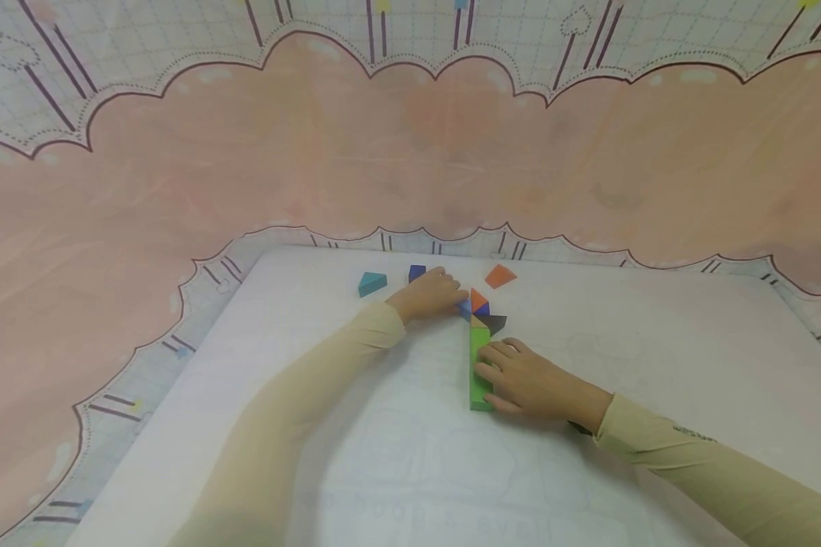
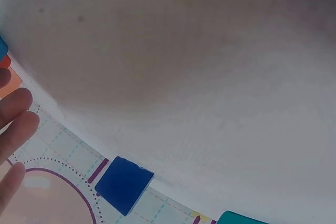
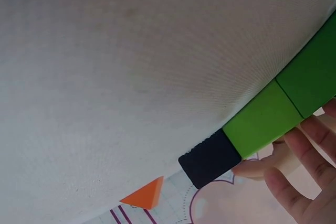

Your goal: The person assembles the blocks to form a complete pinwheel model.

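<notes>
On the white tabletop, coloured blocks stand in a line before me. My left hand [image 1: 429,295] is at the far end, its fingertips at a light blue block [image 1: 465,308] beside an orange-red triangular block [image 1: 478,299]. A dark blue block [image 1: 483,310], a black block [image 1: 496,324] and a small tan block [image 1: 477,320] adjoin them. My right hand [image 1: 527,381] rests its fingers along the green blocks [image 1: 479,380] at the near end. In the right wrist view, a light green block [image 3: 262,119] meets a darker green block [image 3: 310,77].
Beyond my left hand lie a teal block [image 1: 372,283] and a dark blue block [image 1: 417,272]. An orange block [image 1: 500,276] lies at the back right. A peach and white patterned cloth [image 1: 410,159] rises behind and beside the table [image 1: 246,365].
</notes>
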Demonstrator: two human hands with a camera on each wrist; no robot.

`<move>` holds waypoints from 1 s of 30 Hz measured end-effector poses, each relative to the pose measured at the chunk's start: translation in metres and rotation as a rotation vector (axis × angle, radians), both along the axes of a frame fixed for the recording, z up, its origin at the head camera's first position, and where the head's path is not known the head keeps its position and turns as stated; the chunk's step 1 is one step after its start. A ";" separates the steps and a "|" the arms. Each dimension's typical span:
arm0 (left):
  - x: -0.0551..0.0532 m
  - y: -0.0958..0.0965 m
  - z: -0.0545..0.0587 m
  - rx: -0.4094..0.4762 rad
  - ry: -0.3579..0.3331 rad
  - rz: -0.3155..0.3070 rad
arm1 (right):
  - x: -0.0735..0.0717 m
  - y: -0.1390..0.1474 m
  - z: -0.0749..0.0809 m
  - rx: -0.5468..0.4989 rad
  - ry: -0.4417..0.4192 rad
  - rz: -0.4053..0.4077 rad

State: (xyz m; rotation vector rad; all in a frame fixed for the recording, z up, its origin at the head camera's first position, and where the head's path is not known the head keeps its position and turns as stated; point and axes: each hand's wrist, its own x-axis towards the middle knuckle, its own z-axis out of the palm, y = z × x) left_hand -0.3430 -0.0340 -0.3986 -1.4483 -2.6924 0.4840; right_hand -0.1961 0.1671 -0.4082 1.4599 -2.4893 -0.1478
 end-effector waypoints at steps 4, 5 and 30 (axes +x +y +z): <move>-0.001 0.000 0.000 -0.002 -0.006 0.008 | -0.001 0.000 0.000 0.003 -0.007 -0.005; 0.000 0.000 0.000 -0.003 -0.008 0.011 | -0.001 0.000 0.000 0.003 -0.008 -0.005; -0.020 -0.018 0.022 0.055 0.016 0.070 | -0.001 0.000 -0.003 -0.016 0.005 0.006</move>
